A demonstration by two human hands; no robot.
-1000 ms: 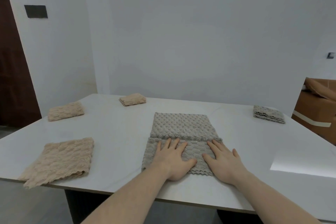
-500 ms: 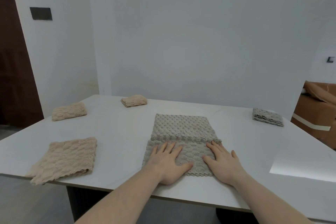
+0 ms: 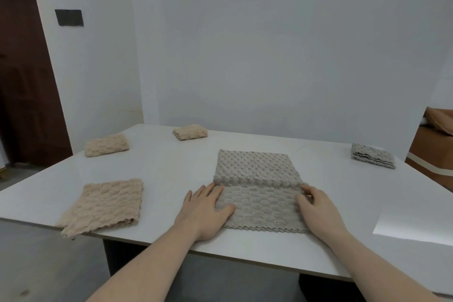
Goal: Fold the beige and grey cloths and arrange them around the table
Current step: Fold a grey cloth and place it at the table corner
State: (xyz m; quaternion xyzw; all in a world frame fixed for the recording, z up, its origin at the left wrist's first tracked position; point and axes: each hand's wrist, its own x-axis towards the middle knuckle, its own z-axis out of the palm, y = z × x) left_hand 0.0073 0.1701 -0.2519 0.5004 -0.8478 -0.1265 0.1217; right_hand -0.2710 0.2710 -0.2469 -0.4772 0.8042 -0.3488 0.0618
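Observation:
A grey cloth (image 3: 255, 171) lies in the middle of the white table (image 3: 171, 174), its near part folded over onto itself. My left hand (image 3: 206, 211) rests at the fold's left edge, fingers straight and thumb on the fabric. My right hand (image 3: 318, 208) is at the fold's right edge, its fingers bent over the flap's far corner and its thumb close to them, pinching the fabric. A folded grey cloth (image 3: 372, 159) sits at the far right. Two small folded beige cloths (image 3: 106, 144) (image 3: 190, 132) lie far left. A larger folded beige cloth (image 3: 107, 203) overhangs the near left edge.
A white wall stands behind the table, with a dark wooden door (image 3: 22, 81) to the left. A brown sofa (image 3: 434, 149) shows at the right edge. A bright patch of light (image 3: 414, 225) falls on the table's near right.
Both hands slid apart from the middle of the folded flap to its left and right edges. The right hand's fingers went from flat to bent. The camera shifted slightly.

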